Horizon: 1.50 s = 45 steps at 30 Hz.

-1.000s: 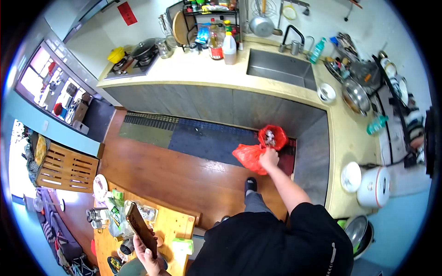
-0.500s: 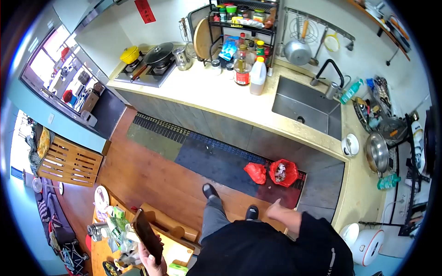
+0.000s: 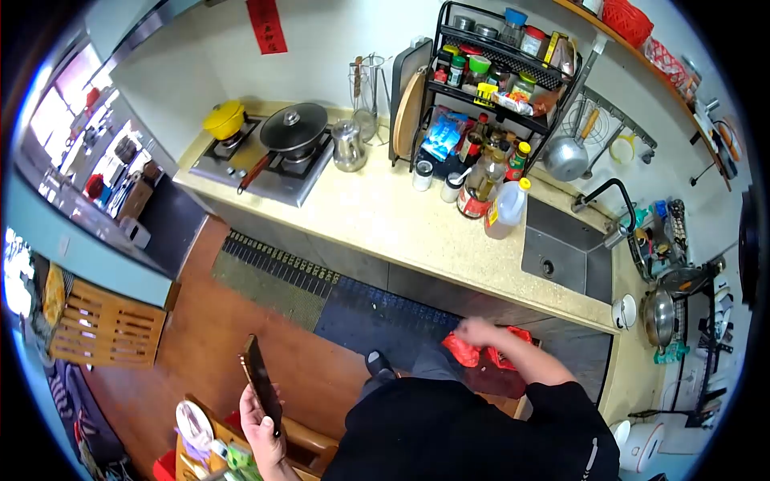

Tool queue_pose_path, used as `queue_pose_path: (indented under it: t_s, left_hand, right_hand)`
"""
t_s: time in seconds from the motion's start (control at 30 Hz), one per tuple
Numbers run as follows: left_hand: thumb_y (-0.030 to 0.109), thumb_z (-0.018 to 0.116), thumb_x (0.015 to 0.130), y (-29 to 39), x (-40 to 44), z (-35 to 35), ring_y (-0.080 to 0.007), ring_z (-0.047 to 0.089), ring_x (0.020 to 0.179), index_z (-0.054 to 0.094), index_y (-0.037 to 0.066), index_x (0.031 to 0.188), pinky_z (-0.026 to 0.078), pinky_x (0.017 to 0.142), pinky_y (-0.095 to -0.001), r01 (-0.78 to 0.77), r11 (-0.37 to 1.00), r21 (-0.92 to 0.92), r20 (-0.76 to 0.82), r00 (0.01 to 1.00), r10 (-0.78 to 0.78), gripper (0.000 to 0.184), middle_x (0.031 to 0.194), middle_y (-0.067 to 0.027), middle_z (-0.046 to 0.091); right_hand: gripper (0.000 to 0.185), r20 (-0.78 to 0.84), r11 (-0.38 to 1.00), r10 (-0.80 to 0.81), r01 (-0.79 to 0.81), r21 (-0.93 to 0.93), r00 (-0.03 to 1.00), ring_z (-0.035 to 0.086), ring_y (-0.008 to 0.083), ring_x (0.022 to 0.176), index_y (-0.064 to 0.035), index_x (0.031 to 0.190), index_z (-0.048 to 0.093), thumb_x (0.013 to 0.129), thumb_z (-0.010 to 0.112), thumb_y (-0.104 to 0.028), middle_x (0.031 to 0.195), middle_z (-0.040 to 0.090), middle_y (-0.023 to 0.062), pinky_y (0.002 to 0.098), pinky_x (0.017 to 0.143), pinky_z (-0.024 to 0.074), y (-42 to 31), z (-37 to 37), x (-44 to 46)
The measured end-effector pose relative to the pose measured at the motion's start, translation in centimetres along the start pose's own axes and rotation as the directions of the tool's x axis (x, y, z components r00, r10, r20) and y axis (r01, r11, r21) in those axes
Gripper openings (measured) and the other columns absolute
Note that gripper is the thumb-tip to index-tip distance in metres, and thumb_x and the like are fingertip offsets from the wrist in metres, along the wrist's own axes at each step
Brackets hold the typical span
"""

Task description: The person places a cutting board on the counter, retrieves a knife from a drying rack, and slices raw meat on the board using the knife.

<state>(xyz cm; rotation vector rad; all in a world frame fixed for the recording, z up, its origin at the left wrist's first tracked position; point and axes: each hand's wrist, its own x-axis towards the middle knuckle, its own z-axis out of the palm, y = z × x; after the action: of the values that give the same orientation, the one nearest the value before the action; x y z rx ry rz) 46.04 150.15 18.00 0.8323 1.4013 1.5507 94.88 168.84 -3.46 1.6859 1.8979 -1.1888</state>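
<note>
My left hand [image 3: 261, 425] is wrapped round a dark smartphone [image 3: 263, 385], held upright over the lower left of the head view. My right hand [image 3: 477, 331] hangs in front of my body with the arm stretched forward, its fingers blurred. Below it in the view are a red plastic bag [image 3: 460, 351] and a red-lined bin [image 3: 505, 358] on the floor, both partly hidden by the hand and forearm. Contact between that hand and the bags does not show.
Along the wall runs a counter [image 3: 385, 232] with a gas stove [image 3: 281, 180], a lidded wok [image 3: 293, 128], a yellow pot [image 3: 224, 120], bottles and a sink [image 3: 561, 248]. A spice rack [image 3: 505, 72] stands behind. A wooden table [image 3: 216, 461] with groceries is at lower left.
My body has moved forward and toward the stove, so the counter looks nearer. My right hand has swung forward, across the red bags. The phone stays in my left hand.
</note>
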Motion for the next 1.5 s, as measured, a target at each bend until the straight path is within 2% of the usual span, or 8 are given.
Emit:
queue_pose_path:
  t_s: [0.03, 0.23, 0.33, 0.73, 0.9, 1.17, 1.27, 1.5]
  left_hand:
    - [0.052, 0.078, 0.085, 0.4, 1.8, -0.1, -0.0220, 0.063, 0.116, 0.043, 0.000, 0.147, 0.052, 0.097, -0.0334, 0.004, 1.000, 0.001, 0.000, 1.000, -0.004, 0.088, 0.131, -0.0170, 0.063]
    - [0.051, 0.076, 0.088, 0.7, 10.0, -0.1, -0.0241, 0.063, 0.117, 0.041, -0.001, 0.149, 0.052, 0.097, -0.0341, -0.025, 0.999, 0.035, -0.040, 0.999, 0.026, 0.087, 0.133, -0.0199, 0.061]
    - [0.051, 0.077, 0.088, 0.0, 12.5, 0.5, -0.0244, 0.064, 0.116, 0.041, -0.001, 0.148, 0.052, 0.097, -0.0347, -0.056, 0.997, 0.043, -0.118, 0.991, 0.061, 0.087, 0.133, -0.0199, 0.061]
    - [0.004, 0.061, 0.095, -3.1, 24.2, 0.6, -0.0191, 0.056, 0.123, 0.038, 0.000, 0.151, 0.039, 0.112, -0.0337, 0.088, 0.984, 0.158, -0.046, 0.996, -0.082, 0.061, 0.133, -0.0103, 0.061]
    - [-0.006, 0.067, 0.090, -6.0, 31.6, -1.6, -0.0179, 0.057, 0.117, 0.038, 0.001, 0.150, 0.043, 0.105, -0.0320, 0.137, 0.947, 0.290, 0.089, 0.982, -0.169, 0.067, 0.129, -0.0095, 0.060]
    - [0.010, 0.081, 0.085, -10.9, 45.7, -4.7, -0.0225, 0.059, 0.110, 0.043, -0.003, 0.145, 0.047, 0.099, -0.0343, -0.035, 0.839, 0.543, 0.431, 0.869, -0.242, 0.072, 0.119, -0.0121, 0.060]
    - [0.018, 0.083, 0.083, -10.8, 49.7, -4.4, -0.0302, 0.059, 0.112, 0.046, -0.001, 0.144, 0.048, 0.099, -0.0393, -0.359, 0.595, 0.719, 0.545, 0.822, -0.163, 0.073, 0.121, -0.0171, 0.059]
    - [0.013, 0.079, 0.088, -13.1, 53.2, -4.6, -0.0221, 0.061, 0.102, 0.046, -0.002, 0.143, 0.052, 0.090, -0.0339, -0.106, 0.761, 0.641, 0.554, 0.750, -0.362, 0.065, 0.116, -0.0131, 0.061]
  right_hand:
    - [0.042, -0.341, 0.977, -0.152, 0.193, 0.089, 0.928, 0.071, 0.0379, 0.088, -0.0050, 0.094, 0.072, 0.093, 0.063, -0.046, 0.095, 0.073, 0.0210, 0.0486, 0.079, 0.0555, -1.5, -2.8, 1.9]
    - [0.050, -0.893, 0.854, -0.137, 0.507, 0.113, 0.429, 0.069, 0.0322, 0.082, 0.0029, 0.104, 0.066, 0.094, 0.066, -0.046, 0.092, 0.071, 0.0196, 0.0427, 0.075, 0.0535, -17.4, -31.1, 10.5]
    - [0.053, -0.983, 0.968, 0.003, 0.247, 0.049, 0.184, 0.068, 0.0469, 0.098, 0.0047, 0.110, 0.061, 0.097, 0.058, -0.047, 0.104, 0.071, 0.0286, 0.0542, 0.086, 0.0538, -20.9, -42.2, 15.2]
    - [0.067, -0.845, 0.892, 0.248, 0.229, 0.390, 0.473, 0.068, 0.0491, 0.103, 0.0134, 0.134, 0.031, 0.092, 0.069, -0.022, 0.112, 0.066, 0.0374, 0.0515, 0.088, 0.0561, -24.9, -51.2, 19.9]
    - [0.075, -0.965, 0.990, 0.139, -0.068, 0.127, 0.224, 0.069, 0.0502, 0.095, 0.0144, 0.146, 0.022, 0.092, 0.063, -0.017, 0.099, 0.069, 0.0357, 0.0528, 0.085, 0.0558, -25.0, -49.7, 20.6]
    - [0.072, -0.997, 0.991, 0.023, -0.136, 0.013, 0.073, 0.066, 0.0492, 0.099, 0.0068, 0.150, 0.031, 0.088, 0.061, -0.015, 0.101, 0.069, 0.0327, 0.0549, 0.088, 0.0520, -28.6, -46.9, 11.9]
    - [0.074, -0.979, 0.985, 0.105, -0.155, 0.078, 0.177, 0.068, 0.0456, 0.094, 0.0060, 0.151, 0.032, 0.088, 0.063, -0.016, 0.098, 0.070, 0.0287, 0.0514, 0.085, 0.0532, -31.0, -44.2, 6.2]
    - [0.071, -0.913, 0.997, 0.067, 0.018, 0.081, 0.402, 0.060, 0.0304, 0.064, -0.0066, 0.152, 0.034, 0.087, 0.061, -0.003, 0.069, 0.059, 0.0153, 0.0419, 0.065, 0.0491, -31.2, -35.5, 0.0]
